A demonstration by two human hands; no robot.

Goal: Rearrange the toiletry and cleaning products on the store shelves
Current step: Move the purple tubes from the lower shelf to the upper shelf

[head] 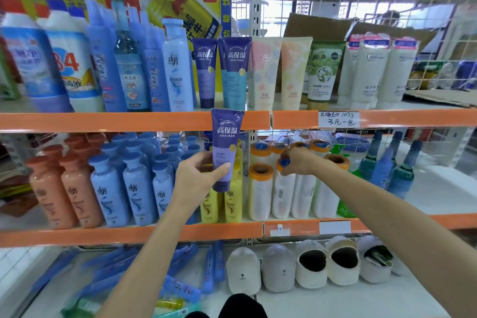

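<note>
Purple tube (225, 147) upright, cap down

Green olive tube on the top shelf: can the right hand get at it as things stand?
Probably not at once. The right hand is one shelf lower, pinching a small blue cap, so its grip is taken. The green olive tube stands at the shelf front, nothing before it.

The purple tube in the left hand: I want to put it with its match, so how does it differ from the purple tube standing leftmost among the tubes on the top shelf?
The held purple tube is gripped by the left hand in front of the middle shelf; the shelved purple tube stands free on the top shelf. The held one looks larger, being nearer the camera. Both stand cap down, with the same purple label.
</note>
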